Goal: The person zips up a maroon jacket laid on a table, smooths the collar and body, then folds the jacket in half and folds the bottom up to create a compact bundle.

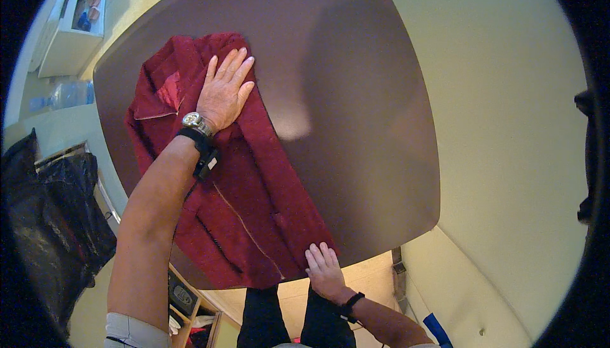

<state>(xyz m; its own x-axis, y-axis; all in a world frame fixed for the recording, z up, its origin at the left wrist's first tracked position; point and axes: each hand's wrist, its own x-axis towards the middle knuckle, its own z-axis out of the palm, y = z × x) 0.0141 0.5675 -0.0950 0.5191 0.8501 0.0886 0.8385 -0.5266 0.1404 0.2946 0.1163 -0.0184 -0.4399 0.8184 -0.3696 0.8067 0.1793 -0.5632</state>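
Observation:
A dark red zip-front jacket (pixel 248 181) lies front side up on a brown table (pixel 362 124), its collar towards the far side. My left hand (pixel 224 90) rests flat on the jacket's shoulder, fingers spread, with a watch and a black strap on the wrist. Down at the near table edge, my right hand (pixel 325 269) touches the cuff end of the sleeve that runs along the jacket's right side. Its fingers lie over the fabric, and whether they pinch it is not plain. The jacket's other sleeve is partly hidden by my left arm.
A white shelf unit (pixel 71 47) and a clear plastic bottle (pixel 71 94) stand beyond the table's left edge. Black plastic bags (pixel 62 214) hang at the left. Below the near edge are wooden shelves (pixel 190 317) with a dark box. A pale wall (pixel 500 109) borders the right.

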